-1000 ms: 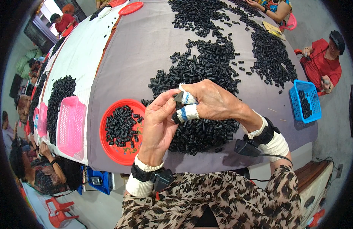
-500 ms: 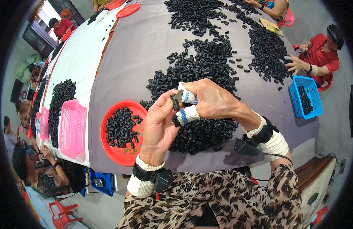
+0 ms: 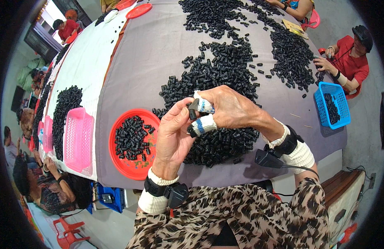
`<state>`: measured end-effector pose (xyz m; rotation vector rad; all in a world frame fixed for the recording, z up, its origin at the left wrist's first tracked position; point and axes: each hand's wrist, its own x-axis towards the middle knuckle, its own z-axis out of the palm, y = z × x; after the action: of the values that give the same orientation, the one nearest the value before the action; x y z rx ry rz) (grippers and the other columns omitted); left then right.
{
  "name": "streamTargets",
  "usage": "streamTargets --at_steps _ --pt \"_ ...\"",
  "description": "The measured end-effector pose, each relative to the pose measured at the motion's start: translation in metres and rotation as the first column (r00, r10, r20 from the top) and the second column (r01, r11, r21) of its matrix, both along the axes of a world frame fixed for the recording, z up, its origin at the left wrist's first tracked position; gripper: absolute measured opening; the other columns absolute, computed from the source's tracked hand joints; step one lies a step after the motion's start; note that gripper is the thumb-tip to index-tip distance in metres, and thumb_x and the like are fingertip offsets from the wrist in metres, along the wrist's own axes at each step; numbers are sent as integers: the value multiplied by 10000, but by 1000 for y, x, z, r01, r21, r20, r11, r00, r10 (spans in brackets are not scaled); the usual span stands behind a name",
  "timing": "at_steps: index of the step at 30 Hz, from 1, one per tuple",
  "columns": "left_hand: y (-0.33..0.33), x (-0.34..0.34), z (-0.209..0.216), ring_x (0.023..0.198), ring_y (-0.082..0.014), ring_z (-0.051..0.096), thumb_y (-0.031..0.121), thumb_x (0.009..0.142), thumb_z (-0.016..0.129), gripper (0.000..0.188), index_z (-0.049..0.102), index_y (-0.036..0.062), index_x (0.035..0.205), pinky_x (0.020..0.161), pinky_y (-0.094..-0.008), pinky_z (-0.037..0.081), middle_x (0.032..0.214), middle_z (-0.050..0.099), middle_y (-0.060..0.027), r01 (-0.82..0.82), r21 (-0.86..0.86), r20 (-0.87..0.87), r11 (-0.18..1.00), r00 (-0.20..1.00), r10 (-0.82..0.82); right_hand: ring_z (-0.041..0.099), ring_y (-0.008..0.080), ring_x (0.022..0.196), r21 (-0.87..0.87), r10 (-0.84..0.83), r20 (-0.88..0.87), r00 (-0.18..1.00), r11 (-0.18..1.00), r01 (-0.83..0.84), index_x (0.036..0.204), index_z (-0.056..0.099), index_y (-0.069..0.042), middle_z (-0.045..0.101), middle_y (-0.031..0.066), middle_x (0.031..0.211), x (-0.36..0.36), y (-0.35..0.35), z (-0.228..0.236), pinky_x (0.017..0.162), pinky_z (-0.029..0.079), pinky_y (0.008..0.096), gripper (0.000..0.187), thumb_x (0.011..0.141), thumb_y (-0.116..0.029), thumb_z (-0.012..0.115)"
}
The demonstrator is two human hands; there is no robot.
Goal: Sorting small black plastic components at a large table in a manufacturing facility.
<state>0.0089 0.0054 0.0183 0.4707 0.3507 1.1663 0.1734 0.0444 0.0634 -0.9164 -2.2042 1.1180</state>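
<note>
Pinched between the thumb and fingers of my left hand (image 3: 172, 139) is a small black cylindrical plastic part (image 3: 192, 114). My right hand (image 3: 235, 108), with white and blue wraps on its thumb and a finger, meets it from the right. A flat, dark grey, angular piece like a small blade (image 3: 195, 103) shows between the right fingers, against the black part. Both hands are above a big pile of black parts (image 3: 225, 68). Left of my left hand lies a round red tray (image 3: 127, 171) with many such parts and a few coloured scraps.
A blue basket (image 3: 343, 120) with black parts stands at the right, near a co-worker in red (image 3: 352, 62). Pink baskets (image 3: 80, 159) stand at the left, beside more piles. Other people sit around the table. Thin sticks (image 3: 295, 115) lie on the grey cloth (image 3: 138, 62).
My hands stay almost in place, with the black part turned very slightly. At the right, the co-worker's hand has drawn back from over the pile toward their other hand.
</note>
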Motion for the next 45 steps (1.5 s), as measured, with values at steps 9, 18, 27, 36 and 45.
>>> streamTargets --at_steps 9,18,27,36,45 --pt "-1 0 2 899 -165 601 67 867 533 237 532 -15 1089 807 -296 492 991 614 -92 -80 29 -106 996 991 83 574 254 583 -1 -16 -29 999 1000 16 777 560 6 592 133 657 -1 -2 -2 569 443 347 345 684 -299 693" --pt "-1 -1 2 913 -157 579 74 857 548 224 538 -3 1067 815 -282 470 968 601 -90 -86 50 -75 995 993 90 542 152 578 -88 -131 -133 982 989 120 789 551 -17 574 77 646 2 -7 -5 544 433 295 295 679 -230 722" --pt "0 6 7 798 -87 572 60 855 567 244 555 -23 1085 726 -214 466 884 610 -41 -138 54 -172 989 974 146 506 108 539 0 -133 -228 965 991 136 826 517 -2 566 90 616 4 -11 -18 495 414 293 265 757 -201 678" --pt "-2 8 4 691 -49 528 84 869 562 238 559 -20 1084 622 -166 445 819 581 -3 -151 57 -247 987 956 161 444 68 601 -134 -170 -347 922 982 131 842 526 -20 514 0 642 5 -14 -39 537 382 254 248 769 -202 678" --pt "-4 4 6 703 -65 557 27 839 581 228 569 -17 1061 618 -190 487 852 599 -27 -197 89 -368 976 904 216 433 53 618 -155 -114 -319 941 986 66 860 525 -29 515 -15 656 3 -13 -39 545 379 244 203 775 -153 662"
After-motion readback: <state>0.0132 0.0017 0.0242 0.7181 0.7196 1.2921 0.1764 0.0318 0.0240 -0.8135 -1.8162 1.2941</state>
